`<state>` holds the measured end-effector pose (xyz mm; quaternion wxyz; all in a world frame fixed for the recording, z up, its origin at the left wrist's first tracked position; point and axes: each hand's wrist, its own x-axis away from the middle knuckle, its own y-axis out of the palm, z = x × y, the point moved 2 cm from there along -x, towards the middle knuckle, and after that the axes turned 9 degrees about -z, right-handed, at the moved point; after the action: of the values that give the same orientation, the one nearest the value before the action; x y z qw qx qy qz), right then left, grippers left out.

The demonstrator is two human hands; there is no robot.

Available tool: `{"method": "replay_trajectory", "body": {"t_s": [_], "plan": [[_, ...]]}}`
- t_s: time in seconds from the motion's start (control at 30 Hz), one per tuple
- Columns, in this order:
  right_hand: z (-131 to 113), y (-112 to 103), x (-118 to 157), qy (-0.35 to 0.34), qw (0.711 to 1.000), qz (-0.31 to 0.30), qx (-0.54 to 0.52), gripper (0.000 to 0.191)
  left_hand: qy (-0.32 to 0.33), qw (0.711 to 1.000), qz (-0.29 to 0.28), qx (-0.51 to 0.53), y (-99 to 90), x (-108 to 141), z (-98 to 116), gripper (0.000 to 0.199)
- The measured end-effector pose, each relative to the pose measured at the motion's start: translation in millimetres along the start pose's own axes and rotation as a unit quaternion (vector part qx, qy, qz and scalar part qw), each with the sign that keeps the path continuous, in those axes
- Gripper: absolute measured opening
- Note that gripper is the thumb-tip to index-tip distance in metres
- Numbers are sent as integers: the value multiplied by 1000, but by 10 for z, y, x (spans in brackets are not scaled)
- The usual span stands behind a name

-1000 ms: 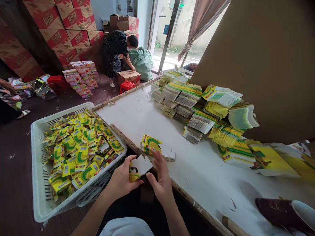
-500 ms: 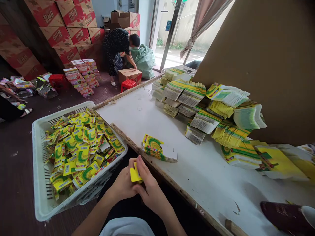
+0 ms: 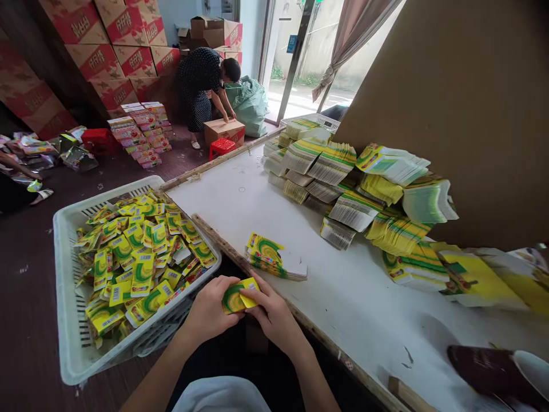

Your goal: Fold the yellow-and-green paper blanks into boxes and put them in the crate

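Observation:
Between my hands, just off the table's near edge, is a small yellow-green packet [image 3: 234, 297]. My left hand [image 3: 210, 309] grips its left end, and my right hand [image 3: 272, 315] pinches the right end near a yellow flap. Beyond them on the white table [image 3: 223, 200] lies a short stack of flat printed cards [image 3: 270, 257]. At my left, a white plastic basket [image 3: 68, 286] holds many folded yellow packets [image 3: 143, 274].
Large bundles of cards [image 3: 355, 209] are piled across the table's far right side. A dark cup [image 3: 480, 366] lies at lower right. Beyond the table a person [image 3: 199, 86] bends over a carton [image 3: 234, 131], beside a red stool [image 3: 222, 147]. Stacked cartons [image 3: 124, 23] stand behind.
The packet is turned and shows more of its green-swirled face. My hands have moved slightly apart around it. The person at the carton now has both hands on its top.

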<state>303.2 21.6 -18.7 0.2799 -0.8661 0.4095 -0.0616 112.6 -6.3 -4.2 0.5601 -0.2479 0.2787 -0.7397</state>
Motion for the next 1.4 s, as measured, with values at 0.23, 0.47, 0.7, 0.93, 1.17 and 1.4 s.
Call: {"method": "replay_trajectory", "body": {"t_s": [0.23,0.47,0.7,0.93,1.17,1.4], "plan": [[33,0,-7,-3,1000,10,20,44,27,999,13,-24,-2,-21,65,49],[13,-98,11,-27,1000,3,9,33,24,1000,5,3,-7,-49,59,52],[-12,-134,-19,22,999,25,-29,24,21,1000,11,-5,110,-87,121,50],[146,-106,-190,15,992,120,-37,68,-33,980,187,-65,-312,-40,-305,58],[642,-398,-353,115,942,262,176,23,-104,932,333,-98,-640,129,-668,75],[619,-340,-359,111,939,296,135,22,-35,985,150,76,-114,-17,-361,41]]}}
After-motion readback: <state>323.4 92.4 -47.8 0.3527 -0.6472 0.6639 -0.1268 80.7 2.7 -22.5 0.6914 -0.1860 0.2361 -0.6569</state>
